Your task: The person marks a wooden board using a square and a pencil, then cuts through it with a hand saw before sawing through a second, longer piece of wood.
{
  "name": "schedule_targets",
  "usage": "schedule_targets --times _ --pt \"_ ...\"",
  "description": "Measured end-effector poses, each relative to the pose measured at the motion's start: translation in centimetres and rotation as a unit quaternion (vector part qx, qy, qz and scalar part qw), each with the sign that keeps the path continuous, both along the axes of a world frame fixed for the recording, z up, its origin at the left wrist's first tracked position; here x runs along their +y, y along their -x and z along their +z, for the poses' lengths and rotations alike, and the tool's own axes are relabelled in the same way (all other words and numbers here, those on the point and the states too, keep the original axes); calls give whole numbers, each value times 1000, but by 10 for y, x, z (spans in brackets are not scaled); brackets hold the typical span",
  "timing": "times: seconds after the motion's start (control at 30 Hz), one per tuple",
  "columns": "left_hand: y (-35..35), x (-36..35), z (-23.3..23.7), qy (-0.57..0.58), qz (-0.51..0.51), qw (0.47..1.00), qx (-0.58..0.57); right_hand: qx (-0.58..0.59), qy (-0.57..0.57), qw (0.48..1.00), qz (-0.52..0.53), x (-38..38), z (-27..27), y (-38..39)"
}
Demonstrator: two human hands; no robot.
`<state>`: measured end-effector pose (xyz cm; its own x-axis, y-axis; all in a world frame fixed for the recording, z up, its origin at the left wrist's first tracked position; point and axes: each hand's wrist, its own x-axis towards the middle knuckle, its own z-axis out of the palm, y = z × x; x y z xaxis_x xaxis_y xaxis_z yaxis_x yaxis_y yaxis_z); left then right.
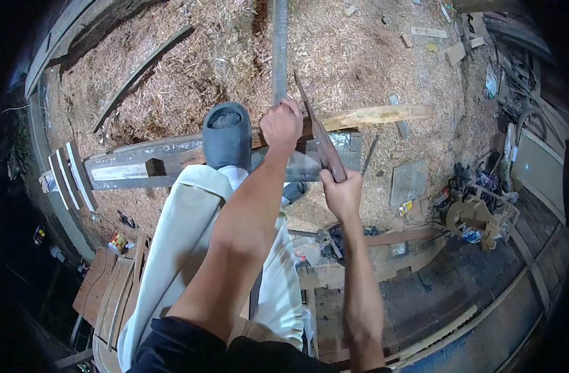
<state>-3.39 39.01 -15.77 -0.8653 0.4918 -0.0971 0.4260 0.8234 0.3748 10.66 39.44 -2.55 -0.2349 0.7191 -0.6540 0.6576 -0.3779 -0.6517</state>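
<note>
My left hand [282, 126] grips a pale wooden stick [371, 115] that lies across a long timber beam [141, 165]. My right hand [341, 189] is closed around the handle of a machete-like blade [315, 127], whose edge rests against the stick right beside my left hand. My foot in a grey clog [227, 133] presses on the beam just left of my left hand. A long grey rod [279, 43] runs upward from behind my left hand.
Wood shavings [359, 56] cover the ground. Scrap offcuts [453, 53] lie at the upper right. A flat grey slab [409, 181] lies right of the beam. Curved wooden parts [477, 217] and planks sit at right and lower left.
</note>
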Motion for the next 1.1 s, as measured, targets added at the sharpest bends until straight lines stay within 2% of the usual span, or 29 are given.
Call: schedule_targets --times 0.03,0.1,0.17,0.23,0.33,0.47,0.53,0.57,0.63,0.67,0.77,0.83,0.93,1.1 --pt "0 -1 0 7 -2 1000 -19 -19 42 999 25 5 4 0" --pt "0 -1 2 29 7 999 -11 -26 5 997 67 -3 10 9" --pt "-4 -5 4 35 -18 999 -10 -73 -10 996 59 -9 20 14" --pt "-6 -10 10 22 -32 999 6 -44 0 999 32 -11 24 16" --pt "-6 -11 3 15 -36 998 -59 -98 29 994 38 -2 31 25" --pt "-6 -9 7 -3 -35 998 -57 -75 -24 997 22 -7 31 20" --pt "-2 -10 5 -40 -27 998 -49 -76 -70 994 47 -14 24 8" --pt "2 -6 5 -51 -33 997 -46 -40 -25 999 10 -18 20 7" --pt "2 -6 7 -49 13 998 -43 -18 -78 997 6 -29 1 0" --pt "3 -7 5 -89 18 994 -53 -24 -75 997 4 -36 -7 -5" --pt "1 -10 13 -68 -28 995 -62 15 -89 996 -14 -51 -26 -16" --pt "0 -7 8 -52 -12 997 -54 37 -110 993 -18 -56 -39 -26" --pt "6 -4 9 9 0 993 -120 87 -150 985 1 -69 -77 -44" --pt "9 -8 -1 10 -15 995 -102 79 -159 984 -33 -68 -63 -38"
